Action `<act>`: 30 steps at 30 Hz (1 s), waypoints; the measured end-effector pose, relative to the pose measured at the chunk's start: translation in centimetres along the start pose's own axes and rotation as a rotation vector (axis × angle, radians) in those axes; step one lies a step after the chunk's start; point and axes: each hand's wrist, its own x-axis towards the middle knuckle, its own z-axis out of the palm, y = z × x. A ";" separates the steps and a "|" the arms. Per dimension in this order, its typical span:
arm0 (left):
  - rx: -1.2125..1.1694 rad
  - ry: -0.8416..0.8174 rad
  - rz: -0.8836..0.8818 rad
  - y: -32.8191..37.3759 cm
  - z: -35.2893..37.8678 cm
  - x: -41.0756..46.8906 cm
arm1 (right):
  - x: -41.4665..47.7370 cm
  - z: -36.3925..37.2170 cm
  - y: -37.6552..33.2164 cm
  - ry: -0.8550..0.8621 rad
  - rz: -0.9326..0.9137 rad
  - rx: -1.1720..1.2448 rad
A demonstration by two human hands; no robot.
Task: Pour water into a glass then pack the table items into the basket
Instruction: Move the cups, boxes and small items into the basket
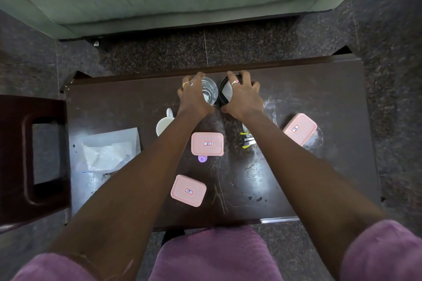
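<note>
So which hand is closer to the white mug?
The left hand. It wraps the glass just up and to the right of the white mug. The right hand is farther off to the right, gripping the black container.

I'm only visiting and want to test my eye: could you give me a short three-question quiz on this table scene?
1. How many pink boxes lie on the table?
2. True or false: the left hand holds the white mug.
3. Which hand is on the dark container: A left, B right?

Key:
1. Three.
2. False; it is at the glass.
3. B, the right hand.
</note>
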 end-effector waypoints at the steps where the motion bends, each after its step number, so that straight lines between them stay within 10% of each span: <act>1: 0.002 -0.002 -0.002 0.0 -0.1 0.0 | 0.1 0.0 0.0 -0.001 0.001 0.000; 14: 0.068 -0.007 -0.036 0.1 0.1 0.0 | -0.3 0.4 0.2 0.031 -0.009 -0.018; 21: 0.088 0.148 0.039 -0.6 1.1 -2.8 | -4.3 1.8 1.1 0.330 -0.070 -0.110; 30: 0.044 0.264 -0.099 -5.3 1.2 -9.5 | -13.4 4.9 6.8 0.456 0.448 -0.018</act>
